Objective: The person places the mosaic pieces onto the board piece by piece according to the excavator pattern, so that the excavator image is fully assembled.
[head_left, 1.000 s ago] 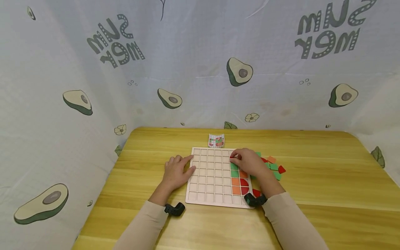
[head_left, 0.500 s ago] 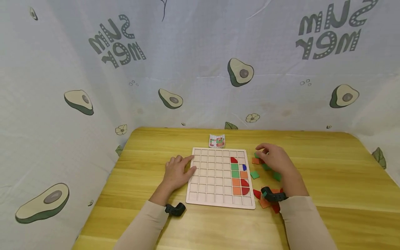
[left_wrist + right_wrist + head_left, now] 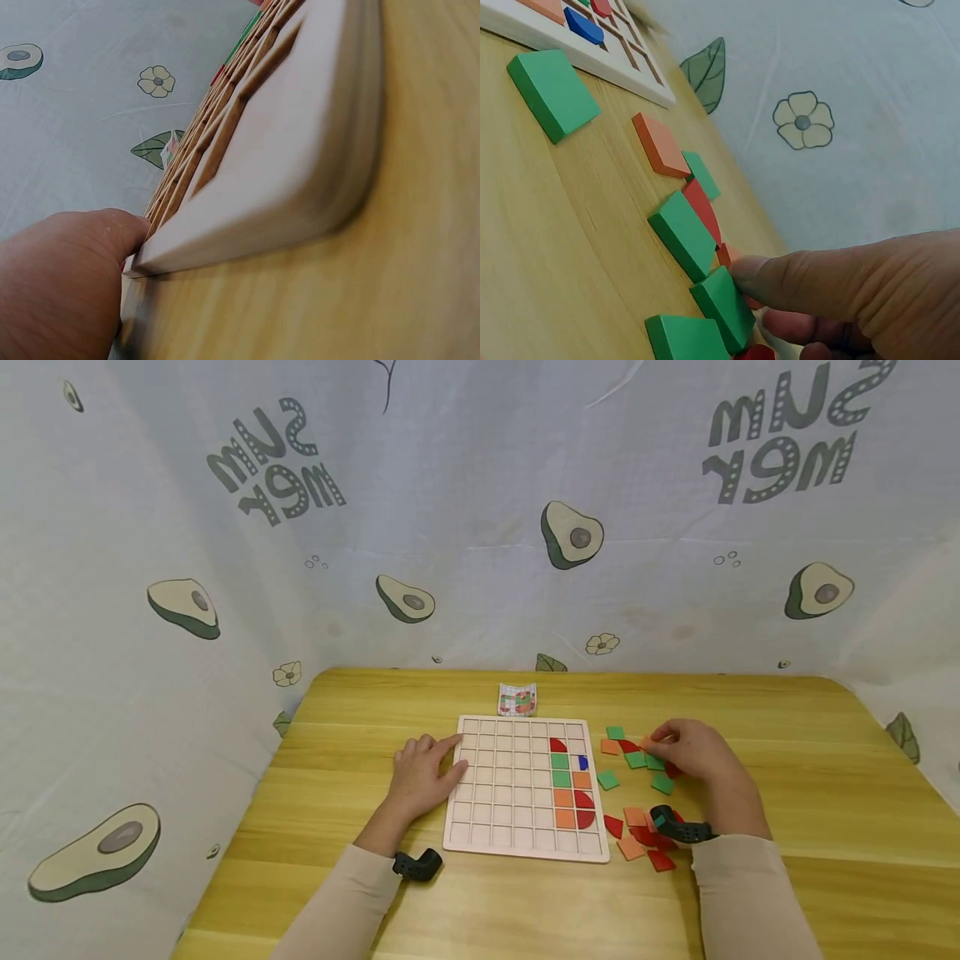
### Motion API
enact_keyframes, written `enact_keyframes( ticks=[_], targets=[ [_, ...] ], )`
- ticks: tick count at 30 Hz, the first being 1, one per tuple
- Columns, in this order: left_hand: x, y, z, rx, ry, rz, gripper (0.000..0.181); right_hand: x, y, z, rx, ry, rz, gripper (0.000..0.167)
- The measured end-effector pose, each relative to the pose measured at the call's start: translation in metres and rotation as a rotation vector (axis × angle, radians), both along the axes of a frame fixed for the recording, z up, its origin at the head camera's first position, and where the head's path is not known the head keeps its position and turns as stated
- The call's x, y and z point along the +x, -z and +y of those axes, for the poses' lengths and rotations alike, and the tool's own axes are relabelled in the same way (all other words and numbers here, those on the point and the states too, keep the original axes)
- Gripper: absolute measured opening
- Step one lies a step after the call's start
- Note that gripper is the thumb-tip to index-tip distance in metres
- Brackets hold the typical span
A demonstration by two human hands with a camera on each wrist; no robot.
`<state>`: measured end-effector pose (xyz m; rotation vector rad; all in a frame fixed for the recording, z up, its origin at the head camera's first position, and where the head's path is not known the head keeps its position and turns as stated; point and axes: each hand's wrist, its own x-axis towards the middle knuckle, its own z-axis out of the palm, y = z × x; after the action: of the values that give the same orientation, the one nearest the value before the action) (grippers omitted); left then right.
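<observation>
My left hand [image 3: 422,778] rests at the left edge of a wooden grid board [image 3: 480,835], with thumb and index finger spread along its rim. In the left wrist view the thumb [image 3: 82,247] touches the board's corner side. To the right of the board, my right hand [image 3: 697,752] reaches into loose tiles, and its thumb and index fingertips pinch an orange square tile [image 3: 728,255], partly hidden by the thumb. Green square tiles [image 3: 684,234] and a red quarter-circle tile [image 3: 703,210] lie close by. Inlaid in the board are red, green and orange tiles and a blue piece [image 3: 582,762].
Behind the board stands a small printed pattern card [image 3: 517,700]. More orange and red tiles [image 3: 633,847] lie near the right wrist's black camera [image 3: 678,827]. A patterned cloth [image 3: 480,527] hangs beyond the table's far edge.
My right hand left a red quarter-circle tile in the board's upper right area and moved right to the loose tiles, reaching an orange one. The left hand stayed put.
</observation>
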<state>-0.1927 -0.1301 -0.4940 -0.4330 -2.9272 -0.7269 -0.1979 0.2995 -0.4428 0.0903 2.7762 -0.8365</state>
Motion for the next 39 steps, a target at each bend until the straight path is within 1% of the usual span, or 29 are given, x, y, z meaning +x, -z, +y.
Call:
enact_keyframes(
  ticks=[8, 16, 21, 25, 29, 32, 36, 39],
  targets=[
    [-0.001, 0.002, 0.0, 0.001, 0.0, 0.012, 0.05, -0.002, 0.003, -0.007, 0.007, -0.006, 0.002, 0.042],
    [-0.001, 0.003, -0.001, 0.008, 0.003, 0.018, 0.049, -0.003, 0.006, -0.005, 0.007, 0.058, -0.01, 0.047],
    [-0.001, 0.002, 0.0, 0.008, 0.001, 0.012, 0.05, -0.003, 0.002, -0.01, 0.009, 0.075, 0.01, 0.05],
    [0.0, 0.001, 0.0, 0.005, 0.0, 0.01, 0.05, -0.003, -0.005, -0.021, 0.008, 0.04, 0.052, 0.05],
    [0.001, 0.001, -0.001, 0.004, 0.001, 0.009, 0.049, -0.005, -0.009, -0.041, -0.01, -0.017, 0.092, 0.046],
    [0.001, 0.001, -0.001, 0.002, 0.002, 0.01, 0.049, -0.007, -0.011, -0.062, -0.041, -0.043, 0.085, 0.042],
    [0.001, 0.0, -0.001, 0.002, 0.005, 0.007, 0.05, -0.008, -0.009, -0.089, -0.065, -0.086, 0.074, 0.038],
    [0.001, -0.001, -0.001, 0.0, 0.005, 0.001, 0.05, -0.009, -0.004, -0.102, -0.06, -0.14, 0.096, 0.035]
  ],
)
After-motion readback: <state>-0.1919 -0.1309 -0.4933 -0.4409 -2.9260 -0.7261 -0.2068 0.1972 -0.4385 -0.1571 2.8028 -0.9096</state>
